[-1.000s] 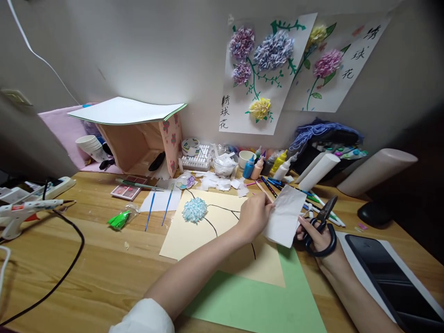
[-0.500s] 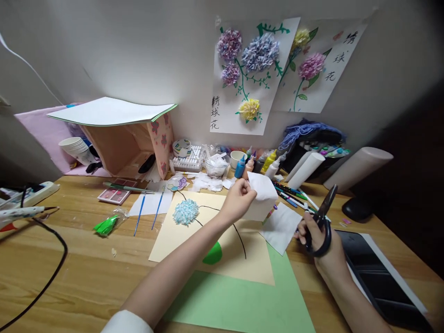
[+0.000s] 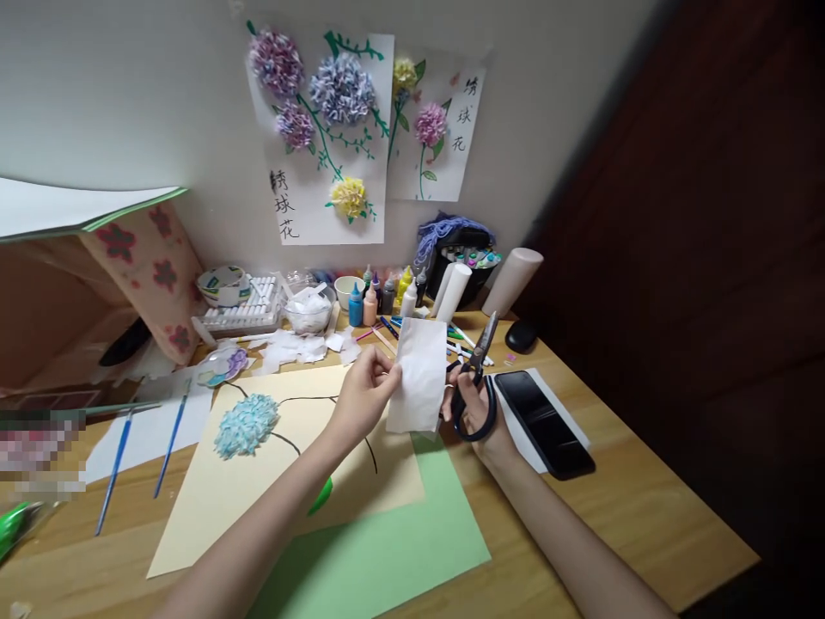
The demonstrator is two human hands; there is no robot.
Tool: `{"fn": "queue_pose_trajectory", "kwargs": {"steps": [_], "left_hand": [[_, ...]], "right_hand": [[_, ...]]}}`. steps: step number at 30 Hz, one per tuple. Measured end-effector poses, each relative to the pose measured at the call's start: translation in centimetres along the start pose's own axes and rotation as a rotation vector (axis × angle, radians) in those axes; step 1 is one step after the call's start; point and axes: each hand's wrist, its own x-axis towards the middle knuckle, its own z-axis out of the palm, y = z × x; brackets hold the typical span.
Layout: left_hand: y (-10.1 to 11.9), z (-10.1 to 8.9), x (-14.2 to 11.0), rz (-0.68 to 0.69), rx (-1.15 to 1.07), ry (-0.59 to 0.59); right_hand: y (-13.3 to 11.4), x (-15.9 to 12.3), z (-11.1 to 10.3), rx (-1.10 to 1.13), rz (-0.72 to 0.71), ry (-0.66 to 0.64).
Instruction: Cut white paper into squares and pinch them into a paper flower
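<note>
Above the cream sheet's (image 3: 212,507) right part, white paper (image 3: 418,378) hangs between the hands: the left hand (image 3: 366,394) pinches its left edge; the right hand (image 3: 478,414), curled through black scissors (image 3: 477,365), meets its right edge.

Tabletop (image 3: 644,524), light-brown wood, bearing: pale-green paper sheet (image 3: 412,550), partly under cream paper sheet (image 3: 212,507); black rounded computer mouse (image 3: 522,336); white paper (image 3: 525,443), partly beneath black rectangular phone (image 3: 545,424); small coloured plastic squeeze bottles (image 3: 388,299).
</note>
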Motion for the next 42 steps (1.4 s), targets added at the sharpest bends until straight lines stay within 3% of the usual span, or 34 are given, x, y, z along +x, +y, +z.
{"fn": "queue_pose_trajectory", "kwargs": {"steps": [4, 9, 15, 20, 22, 25, 27, 30, 34, 38, 42], "left_hand": [[0.8, 0.6, -0.5, -0.084, -0.083, 0.061], [1.2, 1.1, -0.6, -0.386, -0.292, -0.167], [-0.3, 0.7, -0.1, -0.329, -0.234, -0.058], [0.9, -0.4, 0.2, -0.244, -0.206, -0.036], [1.2, -0.5, 0.3, -0.223, -0.234, -0.110], [0.3, -0.2, 0.2, -0.245, -0.193, -0.245], [-0.9, 0.2, 0.1, -0.249, -0.105, -0.311], [-2.6, 0.7, -0.1, -0.204, 0.080, -0.363], [-2.8, 1.0, -0.3, -0.190, 0.176, -0.346], [-2.0, 1.2, -0.4, -0.244, 0.025, -0.337], [-2.1, 1.3, -0.3, -0.270, -0.063, -0.246]], "right_hand": [[-0.4, -0.4, 0.4, -0.125, -0.064, 0.043], [-1.2, -0.7, 0.8, -0.242, -0.062, 0.072], [-1.0, 0.1, 0.3, -0.204, 0.033, 0.072], [-0.3, 0.2, 0.1, -0.202, 0.230, -0.013], [-0.5, 0.0, 0.4, -0.133, 0.226, -0.031], [-0.9, 0.1, 0.2, -0.034, 0.220, 0.065], [-0.9, 0.5, -0.4, -0.082, 0.206, 0.113], [-0.4, 1.0, -1.6, -0.198, 0.178, 0.075], [0.0, 0.9, -2.0, -0.273, 0.091, 0.091], [-0.8, 0.3, -1.1, -0.345, -0.015, 0.066], [-1.5, 0.2, -0.6, -0.301, -0.005, 0.054]]}}
